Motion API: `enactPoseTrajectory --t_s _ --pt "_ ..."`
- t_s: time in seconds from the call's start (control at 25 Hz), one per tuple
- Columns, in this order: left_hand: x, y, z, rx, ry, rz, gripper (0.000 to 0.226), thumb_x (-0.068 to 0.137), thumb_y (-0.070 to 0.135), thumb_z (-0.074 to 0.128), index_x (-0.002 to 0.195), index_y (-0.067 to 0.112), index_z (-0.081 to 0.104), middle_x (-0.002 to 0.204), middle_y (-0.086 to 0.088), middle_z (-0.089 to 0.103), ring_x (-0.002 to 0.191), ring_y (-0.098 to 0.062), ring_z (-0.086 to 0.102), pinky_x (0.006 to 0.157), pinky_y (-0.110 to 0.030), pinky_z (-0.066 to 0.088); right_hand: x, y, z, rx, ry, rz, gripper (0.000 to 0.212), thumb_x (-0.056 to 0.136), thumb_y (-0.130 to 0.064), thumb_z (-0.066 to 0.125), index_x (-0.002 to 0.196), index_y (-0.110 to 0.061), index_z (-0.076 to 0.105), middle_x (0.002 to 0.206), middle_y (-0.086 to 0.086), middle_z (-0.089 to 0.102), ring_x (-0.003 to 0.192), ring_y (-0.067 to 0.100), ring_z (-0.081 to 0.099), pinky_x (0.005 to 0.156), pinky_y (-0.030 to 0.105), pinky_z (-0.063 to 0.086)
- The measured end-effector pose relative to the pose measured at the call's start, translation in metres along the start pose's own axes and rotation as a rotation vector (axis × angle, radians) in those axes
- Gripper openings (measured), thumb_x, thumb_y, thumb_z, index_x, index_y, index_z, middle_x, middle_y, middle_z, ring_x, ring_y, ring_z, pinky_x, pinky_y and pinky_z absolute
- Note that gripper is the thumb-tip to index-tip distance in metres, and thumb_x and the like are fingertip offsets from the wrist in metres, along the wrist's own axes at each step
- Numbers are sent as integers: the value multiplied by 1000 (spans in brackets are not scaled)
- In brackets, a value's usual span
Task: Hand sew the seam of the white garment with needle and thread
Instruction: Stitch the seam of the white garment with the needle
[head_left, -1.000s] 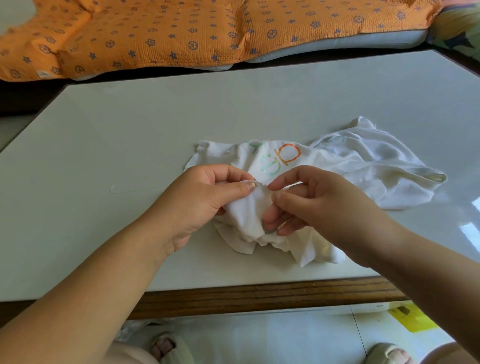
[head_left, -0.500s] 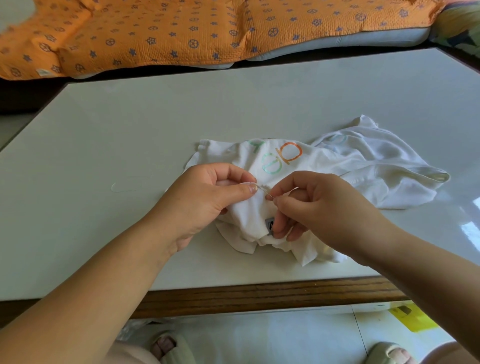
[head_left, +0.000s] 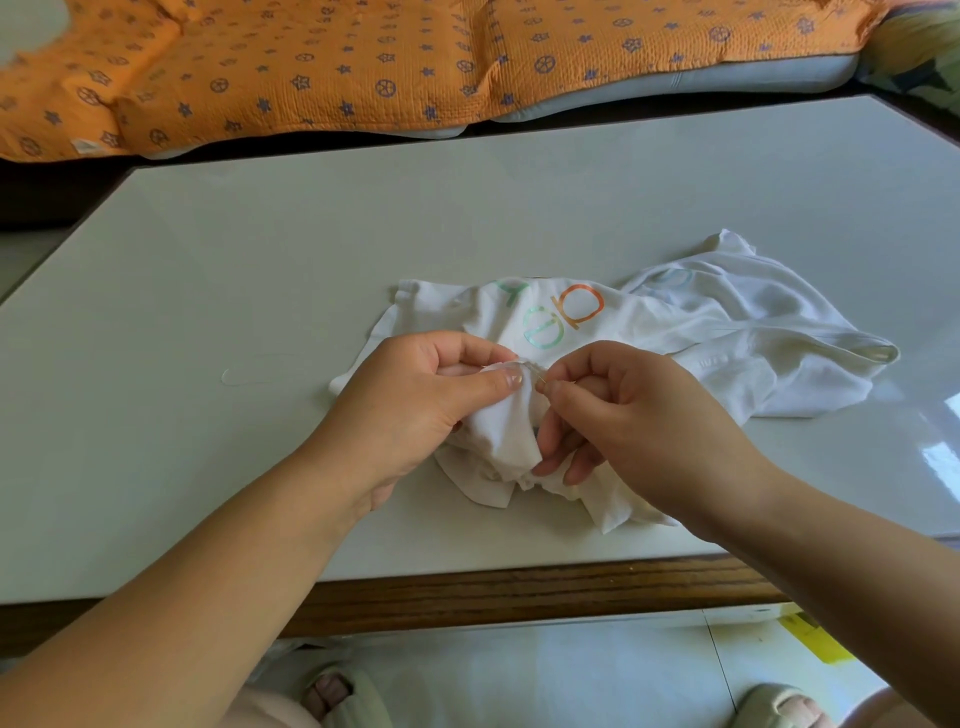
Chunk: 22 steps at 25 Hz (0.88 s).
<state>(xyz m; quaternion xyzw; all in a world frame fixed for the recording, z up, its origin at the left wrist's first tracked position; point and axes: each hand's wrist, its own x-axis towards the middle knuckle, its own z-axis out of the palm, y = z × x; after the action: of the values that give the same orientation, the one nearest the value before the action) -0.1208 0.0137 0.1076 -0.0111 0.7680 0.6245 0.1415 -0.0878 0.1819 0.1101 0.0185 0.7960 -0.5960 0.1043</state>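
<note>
A white garment (head_left: 691, 343) with orange and green letters lies crumpled on the pale table (head_left: 260, 270). My left hand (head_left: 415, 400) pinches a raised fold of its fabric between thumb and forefinger. Right beside it, my right hand (head_left: 639, 415) pinches a thin needle (head_left: 537, 376) whose tip meets the fold at my left thumb. The thread on the needle is too fine to make out. My right hand's lower fingers rest on the bunched cloth underneath.
A loose strand of thread (head_left: 249, 371) lies on the table to the left of my hands. An orange patterned quilt (head_left: 363, 67) runs behind the table's far edge. The wooden front edge (head_left: 519, 592) is close to my body, with slippered feet below.
My right hand has moved left, bringing the needle back against the fold by my left thumb; half a second ago the needle showed in a small gap between the hands.
</note>
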Motion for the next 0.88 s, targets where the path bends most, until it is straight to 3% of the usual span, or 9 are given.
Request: enactPoseTrajectory --t_s 0.16,0.28,0.44,0.56,0.68,0.8,0.88 --pt "0 -4 4 31 -11 15 8 81 16 75 88 20 77 83 4 77 83 -7 73 77 -21 53 1 2 4 14 21 -1 14 98 -15 53 91 -6 60 63 4 71 50 14 64 51 21 52" --pt "0 -9 5 181 -40 96 12 84 19 74 94 23 78 89 12 76 91 0 69 84 -18 51 4 4 6 94 43 4 10 98 -15 55 95 -6 52 64 8 71 48 15 64 49 21 50" --pt "-1 -8 5 312 -12 193 16 85 21 72 89 36 75 86 24 73 88 11 65 78 -4 45 8 2 3 179 -52 38 12 99 -17 54 109 -12 56 70 13 73 61 25 71 54 28 57" --pt "0 -7 6 404 -22 220 22 85 21 72 82 42 74 84 28 71 84 12 64 73 -3 43 9 -1 0 127 -94 61 11 98 -22 55 101 -13 61 72 15 73 67 30 73 56 33 58" --pt "0 -4 8 413 -44 235 20 85 23 73 80 43 74 82 27 71 81 12 64 71 -3 43 11 -2 -1 -30 -5 4 9 96 -24 57 89 -22 61 68 8 73 62 27 72 52 34 55" --pt "1 -1 5 367 -53 207 11 85 24 73 85 35 76 84 25 73 82 13 65 71 -2 43 20 -3 -13 -187 174 -75 12 92 -27 62 80 -25 63 66 -5 68 58 13 66 52 26 46" --pt "1 -1 4 334 -78 172 10 85 23 73 89 32 76 87 24 73 85 12 65 73 -1 44 31 -4 -29 -7 254 -36 13 94 -23 61 81 -20 62 73 -5 67 56 11 59 51 24 42"
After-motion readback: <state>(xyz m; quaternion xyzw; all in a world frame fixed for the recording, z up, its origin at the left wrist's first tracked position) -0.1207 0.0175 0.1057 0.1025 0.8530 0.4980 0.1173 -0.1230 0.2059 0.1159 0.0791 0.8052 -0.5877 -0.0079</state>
